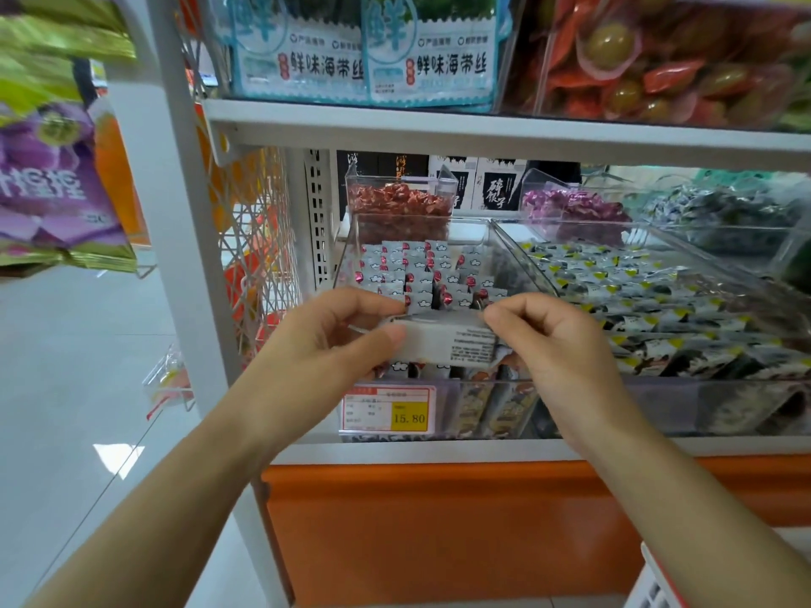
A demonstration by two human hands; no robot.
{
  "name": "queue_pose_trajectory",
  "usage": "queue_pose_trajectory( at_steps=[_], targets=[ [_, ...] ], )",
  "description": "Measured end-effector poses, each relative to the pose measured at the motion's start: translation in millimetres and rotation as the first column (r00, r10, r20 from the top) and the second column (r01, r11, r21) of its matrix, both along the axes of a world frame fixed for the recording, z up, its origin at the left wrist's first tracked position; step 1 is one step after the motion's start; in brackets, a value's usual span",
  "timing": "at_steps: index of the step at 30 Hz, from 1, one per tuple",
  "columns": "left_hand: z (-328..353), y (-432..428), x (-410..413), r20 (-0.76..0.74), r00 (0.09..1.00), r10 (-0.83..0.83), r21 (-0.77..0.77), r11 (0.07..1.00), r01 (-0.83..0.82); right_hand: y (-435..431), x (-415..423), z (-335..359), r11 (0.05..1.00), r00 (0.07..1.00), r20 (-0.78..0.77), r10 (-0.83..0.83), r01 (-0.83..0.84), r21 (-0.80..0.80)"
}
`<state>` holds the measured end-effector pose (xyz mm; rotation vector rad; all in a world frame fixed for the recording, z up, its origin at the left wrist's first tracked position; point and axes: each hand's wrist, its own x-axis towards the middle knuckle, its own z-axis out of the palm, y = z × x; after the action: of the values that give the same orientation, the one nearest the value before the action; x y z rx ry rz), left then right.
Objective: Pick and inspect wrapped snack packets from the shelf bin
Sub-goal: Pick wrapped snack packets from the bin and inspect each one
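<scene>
A silver-grey wrapped snack packet (443,340) with small black print on its back is held level in front of the shelf bin. My left hand (333,340) pinches its left end between thumb and fingers. My right hand (548,340) pinches its right end. Just behind it, a clear plastic bin (504,252) holds several more silver packets (417,269) with red and white marks, standing in rows.
A price tag (388,409) reading 15.80 hangs on the bin's front. To the right lies a second clear bin of black-and-yellow packets (636,300). Tubs of red sweets (399,208) and purple sweets (575,208) stand behind. A white upright (193,239) rises at left.
</scene>
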<state>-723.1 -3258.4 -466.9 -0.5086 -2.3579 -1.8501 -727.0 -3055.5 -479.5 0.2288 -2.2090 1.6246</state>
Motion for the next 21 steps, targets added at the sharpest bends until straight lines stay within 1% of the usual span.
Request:
queue_pose_trajectory(
  at_steps=[2,5,9,15,18,21],
  targets=[
    [-0.4,0.2,-0.4,-0.033,0.998,0.047,-0.039,0.998,-0.048,-1.0,1.8,0.5,0.998,0.999,-0.050,0.013,-0.010,0.068],
    [1.6,-0.6,-1.2,-0.004,0.999,0.048,-0.011,0.999,-0.048,-1.5,2.8,1.5,0.996,0.996,-0.074,0.039,-0.032,0.085],
    [3.8,-3.6,-2.5,0.061,0.998,0.020,0.025,0.999,-0.022,-2.4,3.9,2.9,0.997,0.995,-0.059,0.076,-0.074,0.025],
    [4.2,-8.3,-4.8,0.130,0.991,0.007,0.007,1.000,-0.008,-5.5,4.6,2.8,0.983,0.985,-0.031,0.167,-0.169,-0.073],
    [2.6,-8.9,-6.0,0.119,0.993,0.019,-0.021,1.000,-0.017,-5.3,3.7,1.7,0.981,0.985,-0.025,0.173,-0.175,-0.083],
    [0.3,-9.6,-7.3,0.092,0.995,0.031,-0.069,0.997,-0.025,-2.9,1.7,0.9,0.982,0.986,0.016,0.165,-0.163,-0.101]
  ],
)
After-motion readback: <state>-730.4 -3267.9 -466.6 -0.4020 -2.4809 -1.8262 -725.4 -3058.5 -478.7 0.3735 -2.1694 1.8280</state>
